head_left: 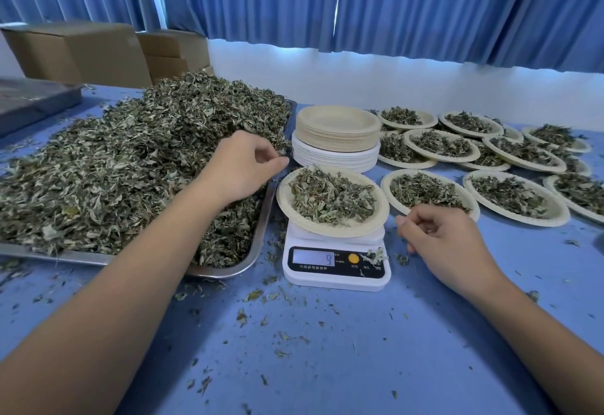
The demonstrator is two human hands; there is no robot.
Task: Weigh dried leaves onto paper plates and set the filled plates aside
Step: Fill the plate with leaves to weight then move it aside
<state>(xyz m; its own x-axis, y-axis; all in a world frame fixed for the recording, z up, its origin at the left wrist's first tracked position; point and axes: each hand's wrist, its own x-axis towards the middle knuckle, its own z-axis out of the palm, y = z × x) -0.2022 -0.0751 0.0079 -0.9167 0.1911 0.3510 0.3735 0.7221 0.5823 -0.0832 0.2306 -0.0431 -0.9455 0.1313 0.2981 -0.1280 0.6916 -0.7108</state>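
Observation:
A paper plate [379,218] heaped with dried leaves sits on a white digital scale [336,279] whose display reads 9. My left hand [243,166] hovers over the right edge of the big pile of dried leaves [130,166] in a steel tray [258,234]. Its fingers are curled and its tips pinch a small bit of leaves just left of the plate. My right hand [438,234] rests on the table to the right of the scale, fingers loosely curled, holding nothing I can see.
A stack of unused paper plates [338,135] stands behind the scale. Several filled plates [516,197] cover the table to the right. Cardboard boxes [81,51] and a grey tray [32,100] sit at the back left. Leaf crumbs litter the blue tabletop [327,349].

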